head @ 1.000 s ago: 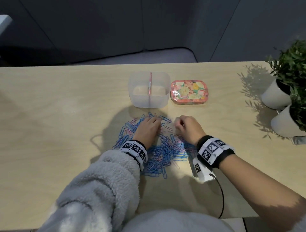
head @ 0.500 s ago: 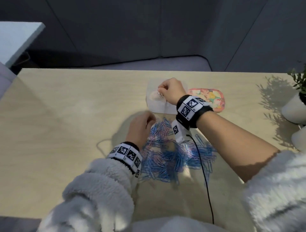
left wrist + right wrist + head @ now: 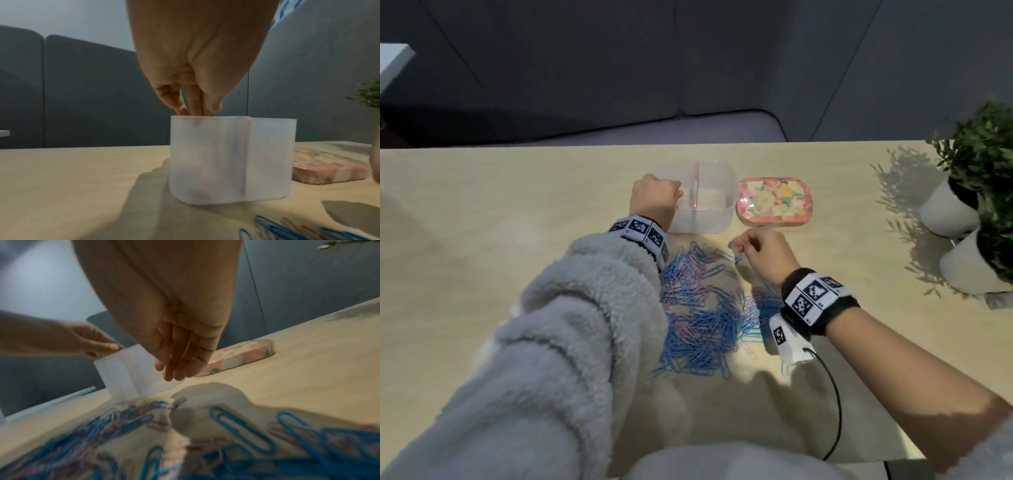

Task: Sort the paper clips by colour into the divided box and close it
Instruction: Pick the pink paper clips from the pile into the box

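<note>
My left hand bunches its fingers over the divided box's left compartment; whether they hold a clip, can't tell. Right hand, fingers loosely together, hovers above the paper clips on the surface, ready to pick. Lid sits just beside the box.

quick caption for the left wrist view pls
Left hand with fingertips bunched at the rim of the translucent divided box, patterned lid lying beside it.
</note>
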